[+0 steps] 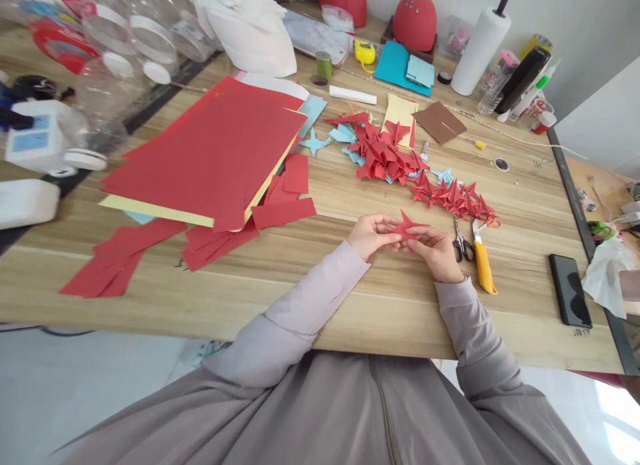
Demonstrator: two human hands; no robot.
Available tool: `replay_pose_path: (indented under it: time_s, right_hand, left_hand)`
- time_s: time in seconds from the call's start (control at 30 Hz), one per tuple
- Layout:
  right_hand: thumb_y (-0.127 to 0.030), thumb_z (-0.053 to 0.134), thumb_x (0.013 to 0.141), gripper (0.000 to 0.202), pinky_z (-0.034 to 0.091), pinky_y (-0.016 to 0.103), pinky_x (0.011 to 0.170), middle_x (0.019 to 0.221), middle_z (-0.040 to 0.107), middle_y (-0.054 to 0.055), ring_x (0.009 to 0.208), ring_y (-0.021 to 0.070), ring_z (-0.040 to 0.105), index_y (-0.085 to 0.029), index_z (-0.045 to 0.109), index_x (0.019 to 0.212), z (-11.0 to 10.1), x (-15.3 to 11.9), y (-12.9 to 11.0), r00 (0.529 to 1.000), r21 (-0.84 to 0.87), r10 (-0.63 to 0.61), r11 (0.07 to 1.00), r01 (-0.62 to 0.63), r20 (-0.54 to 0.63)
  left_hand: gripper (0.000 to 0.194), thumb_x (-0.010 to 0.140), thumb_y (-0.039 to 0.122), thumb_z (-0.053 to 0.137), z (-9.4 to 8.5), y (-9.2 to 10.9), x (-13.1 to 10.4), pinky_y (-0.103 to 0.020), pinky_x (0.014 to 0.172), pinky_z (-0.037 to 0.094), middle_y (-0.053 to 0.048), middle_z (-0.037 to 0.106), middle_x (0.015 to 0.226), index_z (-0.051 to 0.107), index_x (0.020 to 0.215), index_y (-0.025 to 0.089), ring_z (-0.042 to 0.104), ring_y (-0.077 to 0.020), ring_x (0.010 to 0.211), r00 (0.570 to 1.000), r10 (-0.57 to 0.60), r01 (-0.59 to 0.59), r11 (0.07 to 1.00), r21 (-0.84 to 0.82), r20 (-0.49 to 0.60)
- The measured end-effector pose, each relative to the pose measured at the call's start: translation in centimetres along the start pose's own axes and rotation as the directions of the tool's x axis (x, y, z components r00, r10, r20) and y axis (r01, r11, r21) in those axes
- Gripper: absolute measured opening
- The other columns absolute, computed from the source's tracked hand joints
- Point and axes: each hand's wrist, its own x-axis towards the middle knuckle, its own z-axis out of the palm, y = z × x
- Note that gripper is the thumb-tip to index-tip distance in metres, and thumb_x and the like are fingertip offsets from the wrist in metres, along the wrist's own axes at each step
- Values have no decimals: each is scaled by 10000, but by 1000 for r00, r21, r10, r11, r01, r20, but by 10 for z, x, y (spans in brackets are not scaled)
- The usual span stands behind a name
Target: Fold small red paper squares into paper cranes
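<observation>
Between both hands, a little above the table's near side, is a red folded paper star (407,224) with pointed tips. My left hand (373,235) grips its left side between thumb and fingers. My right hand (435,250) pinches it from the right, fingers partly covering the lower points. Just beyond lie a row of red folded paper stars (453,197) and a heap of more red ones (385,152), with some light blue pieces among them. Black-handled scissors (463,245) and a yellow utility knife (483,262) rest right of my right hand.
Left stands a stack of red paper sheets (215,152), with cut red strips (120,258) around it. Plastic jars (150,35) crowd the far left. A phone (570,288) lies near the right edge. Behind are a yellow tape measure (365,52), blue paper (400,68) and a white cylinder (481,52).
</observation>
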Motion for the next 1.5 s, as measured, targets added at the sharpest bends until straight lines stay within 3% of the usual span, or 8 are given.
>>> replay_pose_path:
  time_s: [0.23, 0.53, 0.8, 1.0, 1.23, 1.5]
  right_hand:
    - [-292, 765, 664, 245, 546, 283, 591, 698, 718, 5, 595, 144, 666, -188, 691, 872, -1, -2, 1, 998, -32, 15, 999, -13, 58]
    - [-298, 743, 682, 254, 549, 300, 623, 733, 725, 11, 620, 151, 665, -198, 706, 912, -4, -2, 1, 996, -15, 45, 999, -44, 74]
    - [-281, 753, 681, 239, 552, 299, 645, 735, 720, 6, 668, 154, 670, -211, 702, 904, -3, -2, 0, 995, 32, 39, 999, -43, 94]
    - [-295, 759, 670, 240, 551, 299, 621, 680, 705, -1, 614, 145, 656, -210, 716, 890, -4, -1, 0, 995, 52, 58, 997, -63, 84]
    - [-295, 756, 681, 217, 547, 287, 597, 693, 708, -3, 596, 136, 651, -208, 716, 876, -3, -2, 2, 999, 66, 24, 997, -25, 26]
    - [-340, 773, 661, 260, 551, 293, 608, 762, 708, 7, 638, 142, 642, -220, 701, 880, 6, -4, -6, 998, -32, 14, 999, -12, 68]
  left_hand:
    - [439, 494, 102, 845, -1, -4, 1, -279, 561, 550, -35, 682, 607, 605, 860, 71, 653, -157, 512, 997, 7, -14, 996, 87, 77]
    - [448, 511, 99, 845, -6, -3, 4, -274, 529, 539, -82, 698, 636, 606, 888, 56, 661, -172, 531, 990, -68, 65, 998, 27, 123]
    - [419, 512, 101, 842, -7, -3, 2, -271, 514, 545, -73, 695, 623, 621, 865, 58, 653, -166, 511, 991, -55, 51, 998, 34, 121]
    - [395, 564, 123, 823, -8, 1, 0, -254, 544, 556, -108, 715, 705, 644, 908, 46, 679, -175, 576, 973, -95, 95, 995, 12, 209]
    - [465, 604, 54, 780, -7, 10, -2, -279, 586, 578, -110, 720, 708, 607, 1035, 35, 692, -187, 597, 970, -152, 162, 986, -38, 187]
    - [621, 495, 83, 850, -6, 2, 0, -282, 520, 560, -82, 698, 618, 607, 1064, 35, 658, -181, 500, 988, -110, 113, 993, -16, 109]
